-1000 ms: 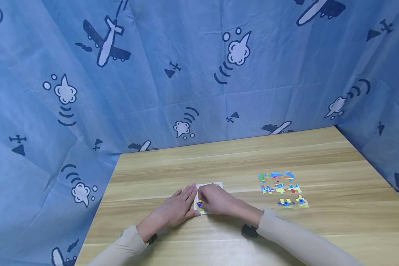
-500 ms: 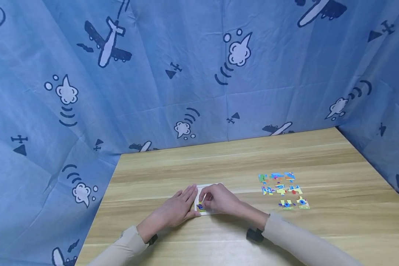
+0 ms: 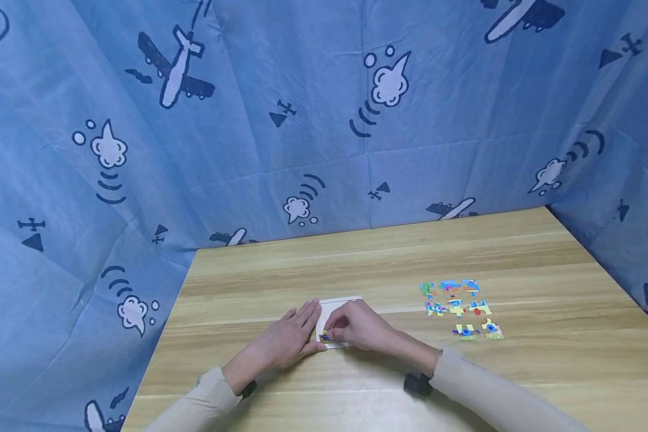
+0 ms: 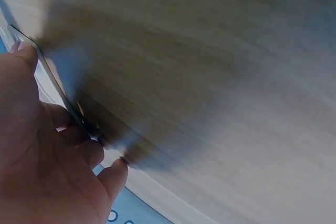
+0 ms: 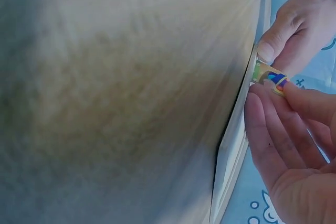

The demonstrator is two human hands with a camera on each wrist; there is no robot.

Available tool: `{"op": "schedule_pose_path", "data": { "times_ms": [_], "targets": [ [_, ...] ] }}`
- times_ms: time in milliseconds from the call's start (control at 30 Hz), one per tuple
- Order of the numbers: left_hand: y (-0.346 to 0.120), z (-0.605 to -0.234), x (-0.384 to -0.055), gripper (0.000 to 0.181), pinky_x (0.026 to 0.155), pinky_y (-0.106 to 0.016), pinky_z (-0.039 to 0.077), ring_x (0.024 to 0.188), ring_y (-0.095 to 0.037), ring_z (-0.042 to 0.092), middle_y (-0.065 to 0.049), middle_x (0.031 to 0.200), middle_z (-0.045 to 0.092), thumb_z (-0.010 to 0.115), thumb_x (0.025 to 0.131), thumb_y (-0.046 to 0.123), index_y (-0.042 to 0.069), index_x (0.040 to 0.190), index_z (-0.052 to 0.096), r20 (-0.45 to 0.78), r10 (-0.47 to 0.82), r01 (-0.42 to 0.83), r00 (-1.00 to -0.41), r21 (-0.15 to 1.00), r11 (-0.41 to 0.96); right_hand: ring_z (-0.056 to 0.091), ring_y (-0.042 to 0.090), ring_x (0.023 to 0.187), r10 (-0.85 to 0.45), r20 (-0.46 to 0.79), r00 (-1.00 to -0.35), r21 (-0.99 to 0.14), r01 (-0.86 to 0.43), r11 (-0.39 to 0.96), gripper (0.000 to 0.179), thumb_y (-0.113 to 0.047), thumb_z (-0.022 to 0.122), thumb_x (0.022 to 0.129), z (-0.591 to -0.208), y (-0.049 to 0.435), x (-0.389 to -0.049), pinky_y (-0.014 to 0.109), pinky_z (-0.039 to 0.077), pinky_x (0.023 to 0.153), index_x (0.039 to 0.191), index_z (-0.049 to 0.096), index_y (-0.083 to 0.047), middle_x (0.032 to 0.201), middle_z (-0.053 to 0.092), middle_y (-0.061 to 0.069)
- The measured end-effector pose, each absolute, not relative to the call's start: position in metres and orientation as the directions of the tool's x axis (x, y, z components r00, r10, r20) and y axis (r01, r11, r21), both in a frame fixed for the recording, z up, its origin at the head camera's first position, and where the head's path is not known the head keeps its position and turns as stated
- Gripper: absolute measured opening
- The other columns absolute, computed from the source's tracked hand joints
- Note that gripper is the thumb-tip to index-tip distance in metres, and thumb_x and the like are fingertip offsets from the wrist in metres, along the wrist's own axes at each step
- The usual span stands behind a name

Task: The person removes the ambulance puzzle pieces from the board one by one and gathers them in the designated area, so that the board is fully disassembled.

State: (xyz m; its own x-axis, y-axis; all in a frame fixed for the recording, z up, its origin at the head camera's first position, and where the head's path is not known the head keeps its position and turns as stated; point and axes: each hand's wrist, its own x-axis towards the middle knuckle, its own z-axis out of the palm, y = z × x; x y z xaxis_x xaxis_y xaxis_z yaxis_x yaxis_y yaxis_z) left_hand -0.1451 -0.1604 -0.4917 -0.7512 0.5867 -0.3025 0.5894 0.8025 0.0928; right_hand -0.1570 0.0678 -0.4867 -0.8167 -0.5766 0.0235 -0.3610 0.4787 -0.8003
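A white puzzle board point(image 3: 347, 298) with a raised border lies on the table in the head view. My left hand point(image 3: 287, 340) rests with extended fingers along its left side, thumb at the lower left corner. My right hand point(image 3: 359, 324) reaches over the board and pinches a colourful jigsaw puzzle piece point(image 3: 326, 338) at that same corner. In the right wrist view, thumb and fingers meet at the puzzle piece point(image 5: 274, 78), its green end beside the left thumb. The right hand hides part of the board.
Several loose jigsaw pieces point(image 3: 456, 308) lie in three rows on the wooden table point(image 3: 259, 276), right of the board. A blue curtain point(image 3: 324, 120) with planes and clouds hangs behind the table and at both sides.
My right hand has turned and shifted slightly right, uncovering more of the board. The pinched piece now lies lower and flatter in the corner. My left hand stays put.
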Motion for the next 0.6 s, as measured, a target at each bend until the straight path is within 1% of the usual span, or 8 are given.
{"op": "schedule_pose_path", "data": {
  "times_ms": [167, 267, 400, 467, 533, 600],
  "targets": [
    [-0.160, -0.491, -0.145, 0.086, 0.131, -0.051, 0.030, 0.166, -0.024, 0.018, -0.010, 0.178, 0.014, 0.035, 0.107, 0.065, 0.007, 0.168, 0.020, -0.303, 0.584, 0.584, -0.753, 0.101, 0.806, 0.064, -0.002, 0.076, -0.549, 0.039, -0.835, -0.799, -0.356, 0.484, 0.013, -0.003, 0.078, 0.090, -0.479, 0.071, -0.160, 0.017, 0.052, 0.072, 0.093, 0.085, -0.013, 0.085, 0.082, -0.007],
    [-0.160, -0.491, -0.146, 0.086, 0.131, -0.051, 0.030, 0.166, -0.024, 0.019, -0.010, 0.178, 0.015, 0.036, 0.107, 0.065, 0.007, 0.168, 0.020, -0.299, 0.583, 0.583, -0.755, 0.100, 0.806, 0.068, -0.001, 0.076, -0.535, 0.033, -0.844, -0.823, -0.327, 0.465, 0.012, -0.002, 0.077, 0.091, -0.470, 0.077, -0.162, 0.018, 0.056, 0.071, 0.096, 0.085, -0.010, 0.089, 0.082, -0.002],
    [-0.160, -0.491, -0.145, 0.087, 0.131, -0.050, 0.031, 0.165, -0.025, 0.020, -0.011, 0.178, 0.016, 0.035, 0.107, 0.066, 0.006, 0.168, 0.021, -0.298, 0.584, 0.585, -0.755, 0.094, 0.805, 0.070, 0.005, 0.072, -0.521, 0.008, -0.854, -0.854, -0.277, 0.440, 0.013, -0.001, 0.075, 0.093, -0.458, 0.086, -0.163, 0.020, 0.058, 0.065, 0.098, 0.084, -0.008, 0.089, 0.082, 0.002],
    [-0.160, -0.491, -0.145, 0.086, 0.131, -0.050, 0.031, 0.165, -0.024, 0.020, -0.011, 0.178, 0.016, 0.036, 0.107, 0.066, 0.006, 0.168, 0.021, -0.296, 0.584, 0.585, -0.756, 0.096, 0.805, 0.072, 0.008, 0.071, -0.506, -0.005, -0.862, -0.859, -0.255, 0.443, 0.012, -0.002, 0.075, 0.094, -0.453, 0.092, -0.164, 0.021, 0.059, 0.064, 0.099, 0.084, -0.009, 0.088, 0.081, 0.002],
    [-0.160, -0.491, -0.145, 0.086, 0.131, -0.050, 0.031, 0.165, -0.024, 0.020, -0.011, 0.178, 0.017, 0.036, 0.107, 0.065, 0.006, 0.168, 0.021, -0.292, 0.584, 0.583, -0.757, 0.100, 0.806, 0.075, 0.013, 0.072, -0.491, -0.013, -0.871, -0.863, -0.238, 0.445, 0.011, -0.005, 0.075, 0.095, -0.448, 0.098, -0.165, 0.024, 0.061, 0.065, 0.100, 0.083, -0.010, 0.089, 0.082, 0.003],
    [-0.160, -0.491, -0.145, 0.086, 0.131, -0.050, 0.032, 0.165, -0.024, 0.021, -0.011, 0.178, 0.017, 0.037, 0.107, 0.065, 0.006, 0.168, 0.022, -0.288, 0.585, 0.583, -0.758, 0.104, 0.806, 0.078, 0.020, 0.075, -0.477, -0.019, -0.879, -0.872, -0.218, 0.438, 0.010, -0.006, 0.075, 0.095, -0.443, 0.105, -0.167, 0.030, 0.064, 0.068, 0.101, 0.083, -0.009, 0.090, 0.082, 0.005]
  ]
}}
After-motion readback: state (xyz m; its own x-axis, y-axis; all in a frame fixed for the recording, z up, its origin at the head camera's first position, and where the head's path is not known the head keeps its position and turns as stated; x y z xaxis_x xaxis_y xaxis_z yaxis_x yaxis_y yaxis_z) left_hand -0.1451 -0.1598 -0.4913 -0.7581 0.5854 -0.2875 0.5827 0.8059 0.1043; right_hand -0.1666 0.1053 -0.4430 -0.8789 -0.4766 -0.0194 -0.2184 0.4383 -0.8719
